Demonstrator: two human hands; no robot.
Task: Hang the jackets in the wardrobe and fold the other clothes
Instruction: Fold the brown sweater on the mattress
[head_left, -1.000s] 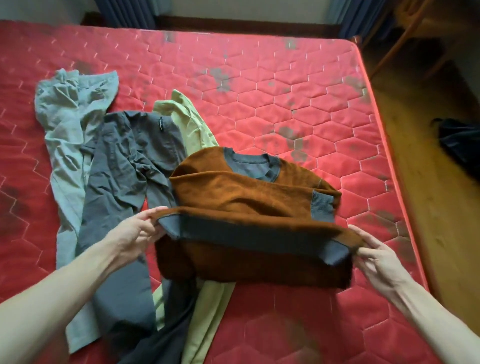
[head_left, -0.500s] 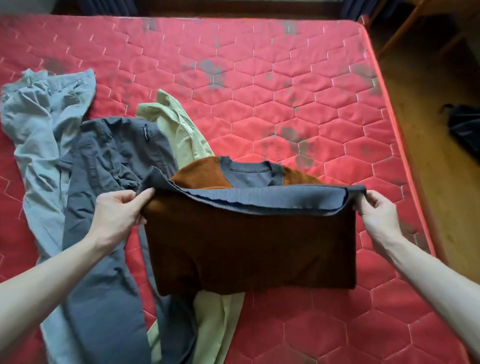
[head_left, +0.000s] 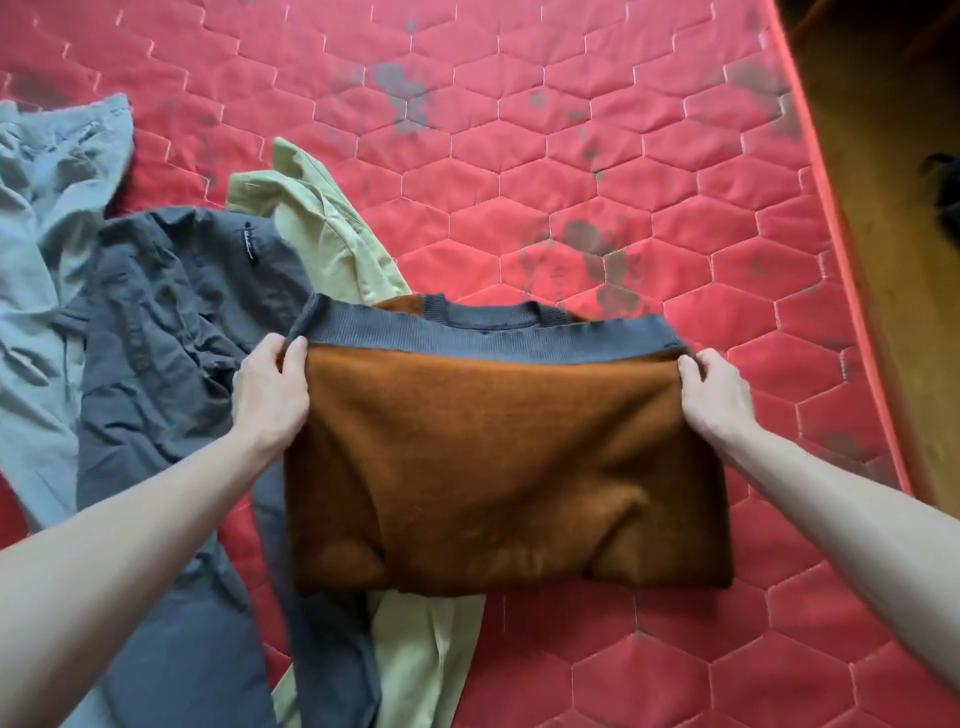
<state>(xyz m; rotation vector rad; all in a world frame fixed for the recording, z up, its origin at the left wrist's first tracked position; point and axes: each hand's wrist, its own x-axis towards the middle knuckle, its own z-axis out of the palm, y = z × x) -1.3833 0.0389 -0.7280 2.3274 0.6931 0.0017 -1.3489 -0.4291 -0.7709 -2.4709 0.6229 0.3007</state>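
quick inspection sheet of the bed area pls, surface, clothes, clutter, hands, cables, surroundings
surface: red quilted mattress, grey stains across its far part
job's things: brown sweater folded in half, grey hem brought up to the collar; lies partly over the dark grey garment and the pale green garment; light grey garment crumpled at far left
clutter: nothing seen
grippers: left hand pinches the sweater's hem at the left corner; right hand grips the right corner
cables: nothing seen
surroundings: wooden floor to the right of the mattress, a dark object on it, too cut off to identify
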